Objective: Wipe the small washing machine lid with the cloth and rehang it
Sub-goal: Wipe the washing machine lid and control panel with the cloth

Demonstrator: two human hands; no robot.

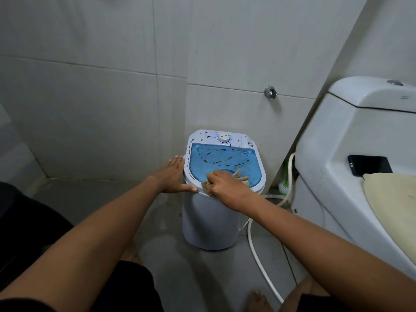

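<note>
Tiled wall (112, 75) behind, grey floor (191, 273) below. Toilet (337, 131) at right w/ black phone (369, 165) and cream towel (394, 199) on top. Small white washing machine (209, 221) stands on floor near wall corner; blue lid (225, 161) closed, brown smears across it. White hose (258, 255) runs along floor beside the machine. Left hand (173, 176): fingers straight, flat against machine's left rim. Right hand (225, 184): fingers curled round tan cloth (242, 177), pressing it on lid's near edge.
</note>
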